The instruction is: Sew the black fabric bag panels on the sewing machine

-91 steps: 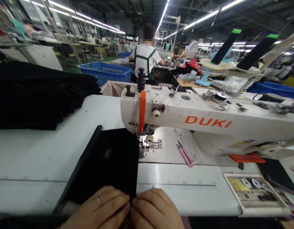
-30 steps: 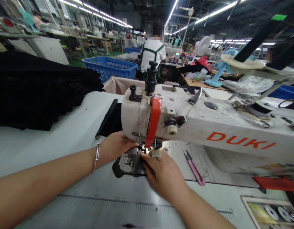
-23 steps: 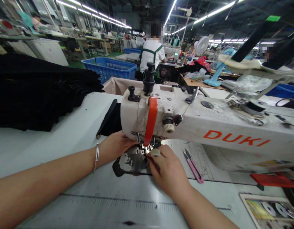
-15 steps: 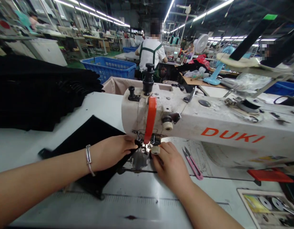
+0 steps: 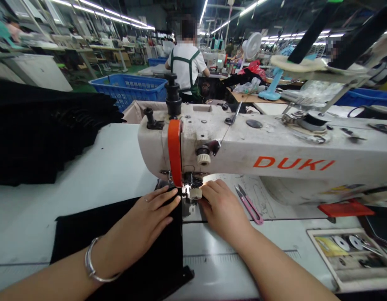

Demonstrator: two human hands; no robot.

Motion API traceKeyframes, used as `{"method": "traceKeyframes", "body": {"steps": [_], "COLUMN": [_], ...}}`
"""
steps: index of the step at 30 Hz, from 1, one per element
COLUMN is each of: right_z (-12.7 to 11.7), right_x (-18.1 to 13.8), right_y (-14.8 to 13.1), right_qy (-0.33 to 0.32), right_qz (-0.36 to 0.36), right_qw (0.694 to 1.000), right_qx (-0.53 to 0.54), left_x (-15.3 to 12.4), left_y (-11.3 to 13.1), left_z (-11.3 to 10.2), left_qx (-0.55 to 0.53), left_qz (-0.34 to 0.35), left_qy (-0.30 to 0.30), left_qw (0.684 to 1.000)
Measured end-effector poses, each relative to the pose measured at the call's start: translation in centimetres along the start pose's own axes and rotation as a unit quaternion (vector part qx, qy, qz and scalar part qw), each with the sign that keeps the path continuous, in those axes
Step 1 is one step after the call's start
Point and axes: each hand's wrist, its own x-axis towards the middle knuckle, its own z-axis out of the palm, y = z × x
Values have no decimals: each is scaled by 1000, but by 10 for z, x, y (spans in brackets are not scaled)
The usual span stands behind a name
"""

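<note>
A piece of black fabric point(image 5: 162, 255) lies on the table at the left of the needle area, its right edge running straight toward me. Flat on top of this fabric rests my left hand point(image 5: 139, 225), fingers stretched out and their tips close to the presser foot. My right hand point(image 5: 223, 209) is on the other side of the needle, fingers bent together beside a white knob point(image 5: 196, 193); its fingertips are partly hidden, and I cannot see what they hold. Over both hands' fingertips stands the white sewing machine point(image 5: 237, 142), with an orange lever guard point(image 5: 174, 152) at its front.
Pink thread snips point(image 5: 249, 205) lie right of my right hand. A big black fabric pile point(image 5: 33, 133) covers the left of the table. A tray point(image 5: 340, 276) with bobbins sits at lower right. Beyond are a blue basket point(image 5: 130, 88) and a person point(image 5: 187, 62) seated facing away.
The black fabric has turned so its edge lines up with the needle. My left hand went from pinching its edge to lying flat on it. My right hand stays by the needle.
</note>
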Motion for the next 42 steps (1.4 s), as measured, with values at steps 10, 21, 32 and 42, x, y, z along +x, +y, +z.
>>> {"method": "traceKeyframes", "body": {"steps": [10, 21, 32, 42], "right_z": [8, 6, -4, -9], "right_x": [-11, -16, -78, -43], "right_y": [-10, -18, -55, -32], "right_qy": [2, -17, -46, -117], "right_qz": [-181, -133, 18, -151], "right_qw": [983, 985, 969, 977], "right_qx": [30, 110, 241, 91], "left_x": [-2, 12, -61, -35], "left_y": [3, -13, 63, 51], "left_z": [9, -8, -3, -7], "left_qx": [18, 59, 87, 99], "left_qz": [6, 78, 67, 121], "left_qy": [16, -36, 24, 31], "left_qw": [1000, 995, 994, 987]}}
